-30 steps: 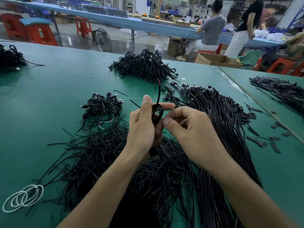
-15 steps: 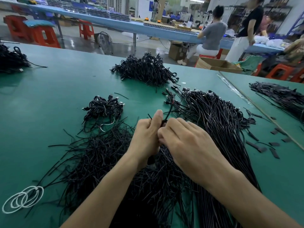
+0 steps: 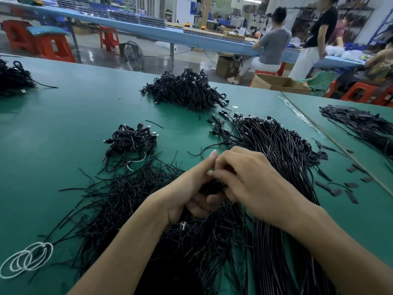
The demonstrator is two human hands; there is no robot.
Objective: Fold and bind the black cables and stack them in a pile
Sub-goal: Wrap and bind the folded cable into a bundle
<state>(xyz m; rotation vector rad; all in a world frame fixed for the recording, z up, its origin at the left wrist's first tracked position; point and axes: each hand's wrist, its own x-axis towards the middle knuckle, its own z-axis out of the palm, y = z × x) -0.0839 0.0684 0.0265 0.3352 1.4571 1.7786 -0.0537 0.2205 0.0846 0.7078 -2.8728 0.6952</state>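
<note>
Green worktop (image 3: 74,116): bare toward the left and far edge; seam with a neighbouring top at right. Loose cables (image 3: 276,150): long sheaf right of centre. Heap of thin black ties (image 3: 127,199): near left. Far pile (image 3: 187,90) and small pile (image 3: 131,139) of bound cables: beyond. Left hand (image 3: 187,194), right hand (image 3: 251,179): grips clenched together on one folded cable (image 3: 210,187), over the ties.

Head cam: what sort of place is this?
Likely a cable-assembly factory floor: a green table heaped with black cables, a long blue bench with workers behind it, and red stools on the shop floor.
</note>
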